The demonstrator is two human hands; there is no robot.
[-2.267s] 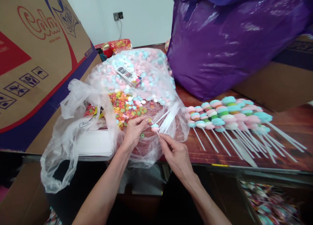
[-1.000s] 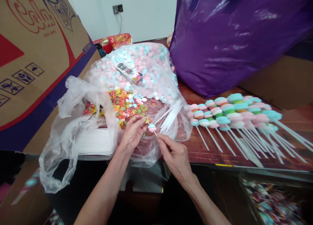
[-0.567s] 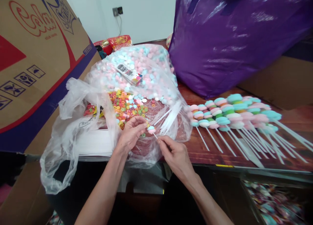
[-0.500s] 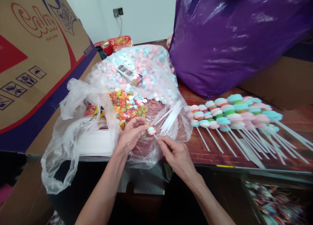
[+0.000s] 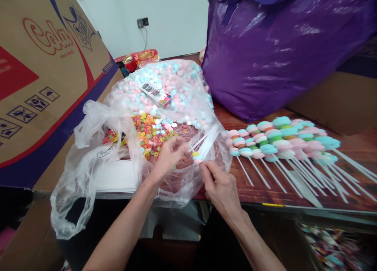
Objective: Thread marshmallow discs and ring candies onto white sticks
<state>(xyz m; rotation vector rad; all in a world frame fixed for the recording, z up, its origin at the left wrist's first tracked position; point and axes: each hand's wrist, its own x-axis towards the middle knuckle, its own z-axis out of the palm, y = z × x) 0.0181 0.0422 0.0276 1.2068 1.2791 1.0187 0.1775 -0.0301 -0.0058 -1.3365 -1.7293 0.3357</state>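
Observation:
My right hand pinches a white stick just under the candies on its top end. This candy skewer carries a pink-and-white piece below and a yellow piece above, with some blue between. My left hand is just left of the skewer, apart from it, its fingers loosely bent and somewhat blurred, with nothing visible in them. Beyond that hand lies a heap of colourful ring-shaped gummies. Loose white sticks lie on the clear plastic behind the skewer. A big clear bag of pastel marshmallows stands at the back.
Finished-looking rows of marshmallow skewers lie on the wooden table at right. A large purple bag stands behind them. A cardboard box, a crumpled plastic bag and a white stack are at left.
The skewer and my right hand have moved right and slightly up. My left hand has let go of the candies on the skewer, where a yellow piece now shows on top.

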